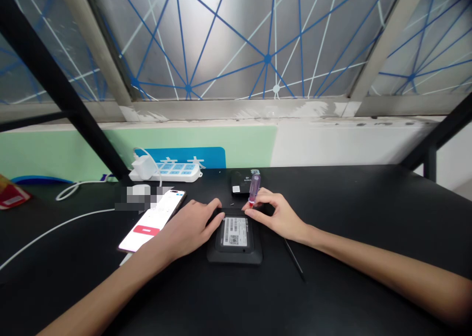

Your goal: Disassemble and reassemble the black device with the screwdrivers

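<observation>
A black device [217, 250] with a white barcode label [235, 232] lies face down on the black table. My left hand [197, 223] rests at its left side, thumb and fingertips touching the upper left edge with nothing gripped. Between the thumb and fingers of my right hand [278, 213] is a small screwdriver [254, 188] with a clear purple handle and a red part low down. It stands nearly upright over the device's upper right corner; its tip is hidden by my fingers. A tiny dark piece, perhaps a screw [232, 204], lies just beyond the device.
A black box [239, 182] with a white sticker stands behind the device. At left are a lit phone [157, 220], a white power strip [180, 171] with a plugged charger [144, 167], and white cables. A thin black rod [295, 261] lies right of the device.
</observation>
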Motion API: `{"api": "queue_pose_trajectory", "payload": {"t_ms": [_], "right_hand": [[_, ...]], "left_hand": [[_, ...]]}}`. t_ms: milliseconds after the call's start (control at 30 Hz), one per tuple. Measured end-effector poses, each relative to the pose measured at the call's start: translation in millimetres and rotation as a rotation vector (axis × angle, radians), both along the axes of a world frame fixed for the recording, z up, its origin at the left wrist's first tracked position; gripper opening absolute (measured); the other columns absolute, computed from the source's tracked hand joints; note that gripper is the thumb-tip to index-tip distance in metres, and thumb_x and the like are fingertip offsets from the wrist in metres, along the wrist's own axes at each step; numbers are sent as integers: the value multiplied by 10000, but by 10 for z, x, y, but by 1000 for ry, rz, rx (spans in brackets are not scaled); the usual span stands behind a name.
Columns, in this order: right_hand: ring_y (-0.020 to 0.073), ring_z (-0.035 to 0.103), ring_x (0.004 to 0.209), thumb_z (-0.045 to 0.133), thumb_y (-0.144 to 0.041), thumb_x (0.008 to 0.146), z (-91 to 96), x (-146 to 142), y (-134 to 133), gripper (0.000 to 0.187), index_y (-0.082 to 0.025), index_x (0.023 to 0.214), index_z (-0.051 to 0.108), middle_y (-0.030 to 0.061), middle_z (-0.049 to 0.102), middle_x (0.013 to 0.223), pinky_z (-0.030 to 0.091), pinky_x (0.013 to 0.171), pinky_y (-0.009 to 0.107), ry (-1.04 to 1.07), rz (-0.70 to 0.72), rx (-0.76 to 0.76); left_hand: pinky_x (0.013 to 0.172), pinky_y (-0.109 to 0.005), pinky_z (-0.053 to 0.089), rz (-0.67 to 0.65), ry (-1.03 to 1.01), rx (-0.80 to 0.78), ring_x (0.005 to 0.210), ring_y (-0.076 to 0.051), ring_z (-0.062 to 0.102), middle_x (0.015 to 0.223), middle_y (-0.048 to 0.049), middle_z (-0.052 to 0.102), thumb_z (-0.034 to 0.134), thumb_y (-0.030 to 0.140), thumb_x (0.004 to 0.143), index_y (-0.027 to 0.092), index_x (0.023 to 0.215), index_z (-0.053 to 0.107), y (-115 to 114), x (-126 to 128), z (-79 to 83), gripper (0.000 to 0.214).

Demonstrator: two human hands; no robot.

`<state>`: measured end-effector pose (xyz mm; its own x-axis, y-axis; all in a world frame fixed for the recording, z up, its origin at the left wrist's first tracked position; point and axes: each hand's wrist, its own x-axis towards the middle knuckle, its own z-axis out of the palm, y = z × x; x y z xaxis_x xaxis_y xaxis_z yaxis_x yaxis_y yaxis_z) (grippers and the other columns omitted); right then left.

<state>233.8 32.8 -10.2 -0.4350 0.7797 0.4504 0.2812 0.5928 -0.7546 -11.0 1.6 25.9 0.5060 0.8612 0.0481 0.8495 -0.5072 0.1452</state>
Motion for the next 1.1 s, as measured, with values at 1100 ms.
{"api": "queue_pose_trajectory", "payload": {"t_ms": [1100], "right_hand": [[198,620,849,657,-266,894,-21,12,-2,114,-206,898,753,52,729,879,488,828,371,29,34,17]], "left_hand": [[693,-342,394,-5,4,0,697,-227,591,718,-19,613,284,409,1023,201,1084,540,-9,5,25,336]]}}
